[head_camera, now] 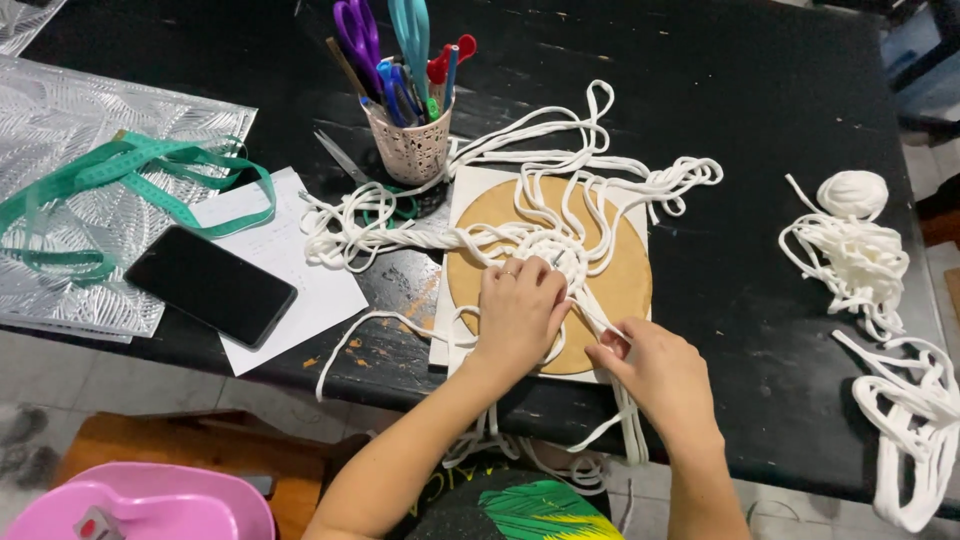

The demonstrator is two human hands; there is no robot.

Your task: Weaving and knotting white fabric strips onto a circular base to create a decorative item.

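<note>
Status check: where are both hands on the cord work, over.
Left hand pressing the white cord coil on the round board. Right hand pinching cord strands at the board's edge. Loose cords lie around.

I saw even, bright overhead light; the black counter (pixel 760 120) gave faint glare, shadows were soft, and focus was sharp.

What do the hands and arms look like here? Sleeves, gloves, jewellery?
Both forearms are bare as far as the frame shows: no sleeves, no gloves, no watch or bracelet. The left hand wears a thin ring on one finger. The right hand shows no ring. Nails are short; no polish can be made out. No tattoos or other markings are visible.
</note>
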